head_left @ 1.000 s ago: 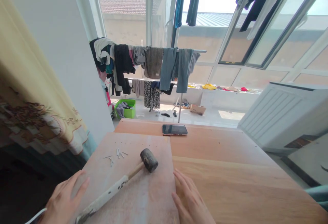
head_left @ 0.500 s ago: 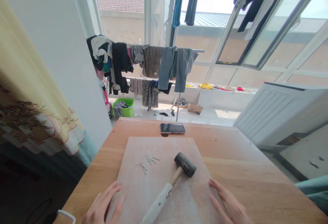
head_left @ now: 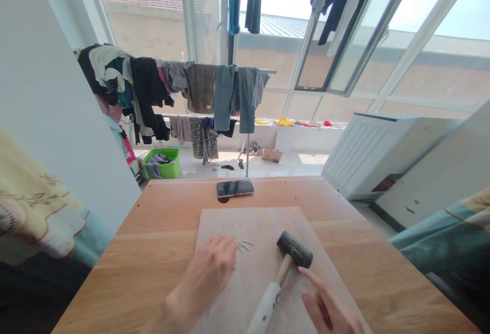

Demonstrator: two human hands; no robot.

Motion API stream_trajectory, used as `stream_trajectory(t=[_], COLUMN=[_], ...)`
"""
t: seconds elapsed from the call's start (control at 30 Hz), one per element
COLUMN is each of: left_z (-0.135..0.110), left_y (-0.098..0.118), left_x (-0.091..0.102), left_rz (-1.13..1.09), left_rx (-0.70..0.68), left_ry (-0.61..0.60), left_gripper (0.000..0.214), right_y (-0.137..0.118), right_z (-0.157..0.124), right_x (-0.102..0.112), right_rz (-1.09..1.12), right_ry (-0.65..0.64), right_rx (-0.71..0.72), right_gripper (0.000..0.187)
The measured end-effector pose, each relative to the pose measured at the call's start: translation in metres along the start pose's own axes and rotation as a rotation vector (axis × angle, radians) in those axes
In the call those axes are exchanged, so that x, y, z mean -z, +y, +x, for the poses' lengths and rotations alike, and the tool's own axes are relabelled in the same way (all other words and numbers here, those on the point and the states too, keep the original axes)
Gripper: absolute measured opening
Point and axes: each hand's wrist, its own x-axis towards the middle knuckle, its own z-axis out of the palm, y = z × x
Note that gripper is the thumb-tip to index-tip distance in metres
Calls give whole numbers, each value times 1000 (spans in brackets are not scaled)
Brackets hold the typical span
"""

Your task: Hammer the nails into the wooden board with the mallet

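Note:
On a pale board (head_left: 264,216) lies a rubber mallet (head_left: 294,250) with a black head; its wooden handle has a white-wrapped grip pointing toward me. Several thin nails (head_left: 243,246) lie loose left of the mallet. My left hand (head_left: 212,265) is over part of the nails, its fingers curled down and close together; the fingertips and whatever is under them are hidden. Beside the mallet head is my right hand (head_left: 329,306), index finger stretched and thumb apart, with nothing held. The index tip is close to the head; I cannot tell whether it touches.
The board rests on a wooden table (head_left: 153,252). A phone (head_left: 235,188) lies near the far edge. A row of small dark dots crosses the board's far end. Beyond the table stand a clothes rack (head_left: 264,71) with laundry and a green basket (head_left: 170,170).
My left hand has moved from the board's left edge onto the nails. My right hand has left the right edge and come near the mallet head. The view has turned to the right.

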Motion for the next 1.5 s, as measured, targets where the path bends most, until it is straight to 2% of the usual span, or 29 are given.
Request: stream_trajectory(t=[0.1, 0.17, 0.23, 0.3, 0.4, 0.47, 0.53, 0.6, 0.67, 0.7, 0.83, 0.9, 1.03, 1.2, 1.27, 1.33, 1.5], left_z=[41, 57, 64, 67, 71, 73, 74, 76, 84, 91, 135, 157, 177, 171, 169, 168, 169], left_y=[13, 22, 30, 36, 39, 39, 37, 34, 32, 31, 34, 40, 53, 58, 58, 57, 58], left_x=[-12, -20, -27, -30, -31, -28, -25, -25, -31, -37, -74, -91, -111, -114, -114, -114, -118], left_rz=[83, 163, 234, 271, 267, 257, 260, 231, 78, -62, -761, -921, -972, -961, -942, -923, -908], left_rx=[-127, -184, -230, -262, -282, -268, -257, -248, -212, -172, 113, 215, 254, 221, 205, 196, 193], left_ry=[-158, -253, -279, -254, -251, -276, -308, -314, -263, -210, 55, 99, 87, 60, 50, 41, 30], left_gripper=[22, 21, 21, 21, 20, 22, 25, 29, 27, 25, 18, 16, 12, 12, 15, 17, 18], right_y=[-39, -48, -46, -38, -24, -17, -12, -8, -3, 0, 13, 17, 22, 23, 21, 18, 11], right_z=[10, 16, 19, 16, 6, 1, 0, 4, 10, 12, 20, 20, 17, 15, 15, 16, 23], right_x=[-28, -40, -45, -45, -39, -32, -22, -9, 2, 6, 13, 12, 12, 13, 12, 11, 17], right_rz=[55, 72, 137, 319, 702, 807, 710, 499, 290, 216, 81, 75, 112, 112, 160, 260, 573], right_ry=[-106, -160, -188, -179, -151, -162, -135, -26, 80, 96, -41, -99, -105, -116, -73, -68, -187], right_rx=[18, -36, -133, -276, -529, -621, -621, -567, -506, -488, -501, -506, -524, -528, -539, -588, -693], right_gripper=[60, 59, 50, 44, 46, 47, 41, 32, 30, 35, 66, 70, 67, 60, 57, 64, 80])
